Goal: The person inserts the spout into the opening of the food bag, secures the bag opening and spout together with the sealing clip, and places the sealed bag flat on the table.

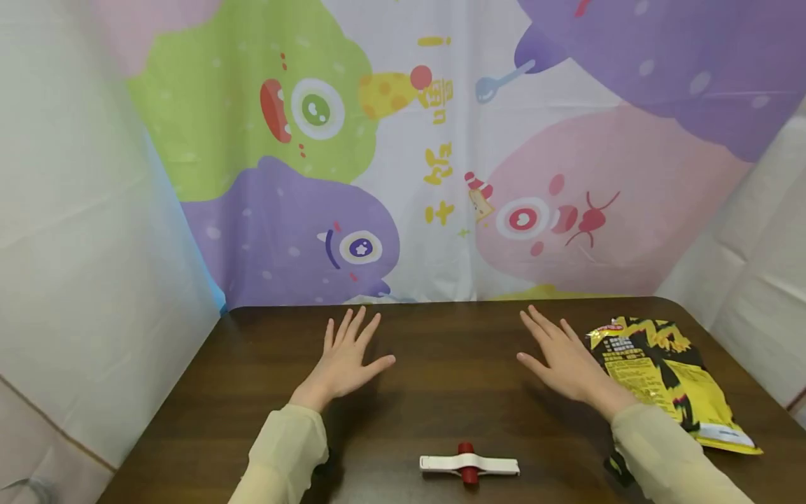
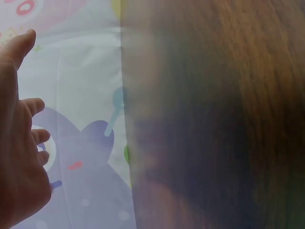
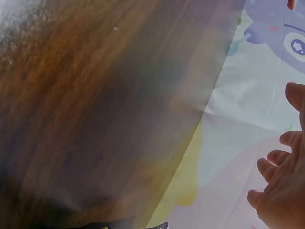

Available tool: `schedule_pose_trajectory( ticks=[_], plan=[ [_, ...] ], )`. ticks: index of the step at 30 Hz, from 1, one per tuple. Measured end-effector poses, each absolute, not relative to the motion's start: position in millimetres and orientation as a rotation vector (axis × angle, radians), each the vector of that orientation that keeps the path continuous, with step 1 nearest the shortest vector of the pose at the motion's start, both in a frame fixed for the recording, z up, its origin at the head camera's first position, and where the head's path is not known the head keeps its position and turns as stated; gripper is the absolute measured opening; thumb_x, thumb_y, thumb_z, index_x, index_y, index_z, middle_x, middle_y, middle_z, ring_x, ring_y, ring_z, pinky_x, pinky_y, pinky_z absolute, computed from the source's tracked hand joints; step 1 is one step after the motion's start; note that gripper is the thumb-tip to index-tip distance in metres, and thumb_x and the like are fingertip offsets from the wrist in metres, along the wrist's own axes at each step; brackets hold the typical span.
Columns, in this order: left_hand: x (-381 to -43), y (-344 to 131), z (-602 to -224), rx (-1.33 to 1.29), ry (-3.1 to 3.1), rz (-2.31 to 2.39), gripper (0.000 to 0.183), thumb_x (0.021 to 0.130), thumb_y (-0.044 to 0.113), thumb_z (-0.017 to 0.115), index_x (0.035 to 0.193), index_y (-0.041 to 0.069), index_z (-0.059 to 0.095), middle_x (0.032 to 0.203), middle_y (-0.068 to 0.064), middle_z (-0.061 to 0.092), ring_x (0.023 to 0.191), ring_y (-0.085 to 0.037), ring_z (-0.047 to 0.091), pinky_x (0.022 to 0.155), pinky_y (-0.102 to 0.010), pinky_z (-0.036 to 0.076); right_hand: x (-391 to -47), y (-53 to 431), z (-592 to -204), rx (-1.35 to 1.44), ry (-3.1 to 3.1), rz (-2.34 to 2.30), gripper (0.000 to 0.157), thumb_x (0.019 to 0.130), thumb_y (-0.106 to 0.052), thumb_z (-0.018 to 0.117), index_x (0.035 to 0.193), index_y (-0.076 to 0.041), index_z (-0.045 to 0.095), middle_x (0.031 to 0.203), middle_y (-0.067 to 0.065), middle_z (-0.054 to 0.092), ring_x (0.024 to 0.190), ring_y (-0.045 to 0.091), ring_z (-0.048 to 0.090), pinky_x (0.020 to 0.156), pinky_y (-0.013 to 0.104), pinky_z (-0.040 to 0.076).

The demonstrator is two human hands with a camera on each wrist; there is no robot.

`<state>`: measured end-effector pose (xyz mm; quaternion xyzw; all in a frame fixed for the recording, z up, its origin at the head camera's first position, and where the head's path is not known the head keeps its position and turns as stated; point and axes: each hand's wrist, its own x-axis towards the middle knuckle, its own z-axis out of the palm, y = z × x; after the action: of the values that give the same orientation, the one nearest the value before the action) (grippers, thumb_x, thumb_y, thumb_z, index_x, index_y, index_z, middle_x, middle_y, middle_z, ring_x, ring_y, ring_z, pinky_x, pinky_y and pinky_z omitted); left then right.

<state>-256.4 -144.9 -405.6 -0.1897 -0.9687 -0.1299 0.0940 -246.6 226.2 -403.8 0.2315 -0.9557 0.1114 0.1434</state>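
Both hands are held above the dark wooden table (image 1: 441, 378), fingers spread and nothing in them. The left hand (image 1: 343, 364) is over the left half, its thumb pointing inward. Over the right half is the right hand (image 1: 567, 364), nearest to a yellow and black snack bag (image 1: 670, 381) that lies flat at the right side, partly behind the right forearm. Between the forearms, near the front edge, lies a white strip-shaped bag sealer (image 1: 494, 465) with a red piece (image 1: 467, 448) across its middle. In the wrist views, the left palm (image 2: 21, 157) and right palm (image 3: 286, 191) look empty.
A cartoon-printed curtain (image 1: 428, 266) hangs right behind the table's back edge. White cloth (image 1: 82, 210) hangs at the left, and more at the right. A small dark object (image 1: 618, 467) shows beside the right sleeve.
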Motion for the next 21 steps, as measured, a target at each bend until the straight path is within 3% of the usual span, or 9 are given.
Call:
schedule_pose_trajectory(
  ticks=[12, 21],
  plan=[
    [-247, -140, -405, -0.575, -2.943, -0.431, 0.076, 0.074, 0.07, 0.029, 0.136, 0.028, 0.012, 0.142, -0.003, 0.004, 0.128, -0.021, -0.005, 0.098, -0.047, -0.009, -230, 227, -407, 0.691, -2.846, 0.502, 0.067, 0.084, -0.049, 0.041, 0.137, -0.017, 0.015, 0.14, 0.009, 0.016, 0.124, 0.03, 0.021, 0.097, 0.047, 0.017],
    [-242, -138, -405, -0.582, -2.921, -0.452, 0.076, 0.074, 0.068, 0.033, 0.136, 0.027, 0.016, 0.142, -0.003, 0.007, 0.129, -0.022, -0.003, 0.097, -0.048, -0.009, -227, 229, -413, 0.695, -2.81, 0.488, 0.067, 0.085, -0.047, 0.041, 0.137, -0.017, 0.01, 0.141, 0.008, 0.014, 0.127, 0.025, 0.013, 0.1, 0.045, 0.008]
  ],
)
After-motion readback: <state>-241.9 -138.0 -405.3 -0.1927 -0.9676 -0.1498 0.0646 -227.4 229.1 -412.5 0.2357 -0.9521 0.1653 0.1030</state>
